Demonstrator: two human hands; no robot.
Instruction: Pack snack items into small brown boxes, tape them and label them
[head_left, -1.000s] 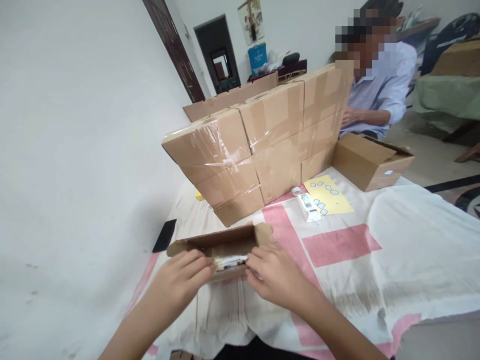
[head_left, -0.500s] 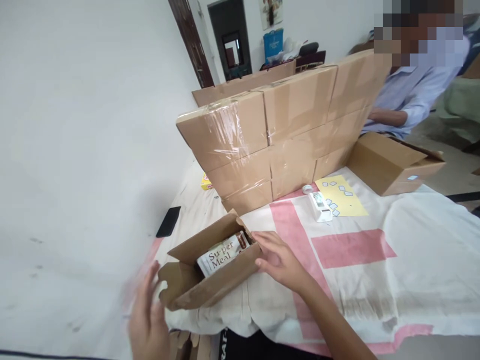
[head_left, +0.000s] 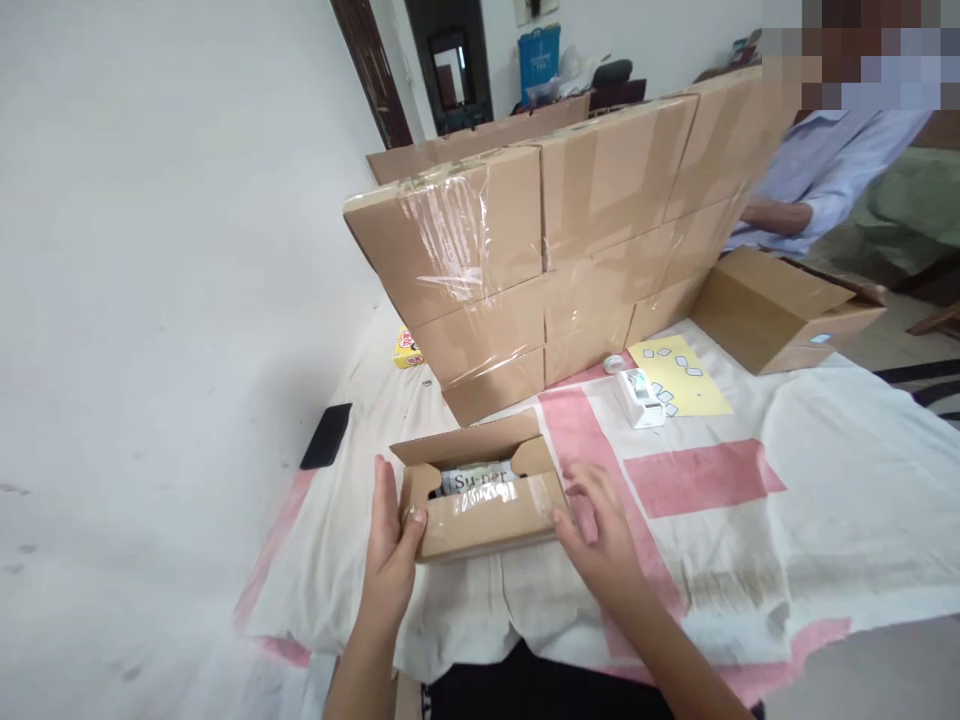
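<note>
A small cardboard box (head_left: 480,528) lies on the cloth-covered table in front of me. Its back flap (head_left: 472,436) stands up, while the front flap is folded partly over the opening. Inside, a printed package (head_left: 480,478) marked "Su-per" shows, its lower part hidden by the flap and shiny tape. My left hand (head_left: 394,540) grips the box's left end, fingers along the side and thumb on the front corner. At the opposite end, my right hand (head_left: 600,525) has its thumb on the front corner and its fingers curled beside the end.
A large taped cardboard panel (head_left: 592,240) stands behind the box. To the right are a small white box (head_left: 641,400), a tape roll (head_left: 615,364), a yellow sheet (head_left: 694,385) and an open carton (head_left: 780,325). A black phone (head_left: 326,436) lies left. Another person (head_left: 832,180) sits beyond.
The box has turned to face me squarely, and its front flap now covers part of the package. My left hand has moved right onto the box; my right hand stays at its right end.
</note>
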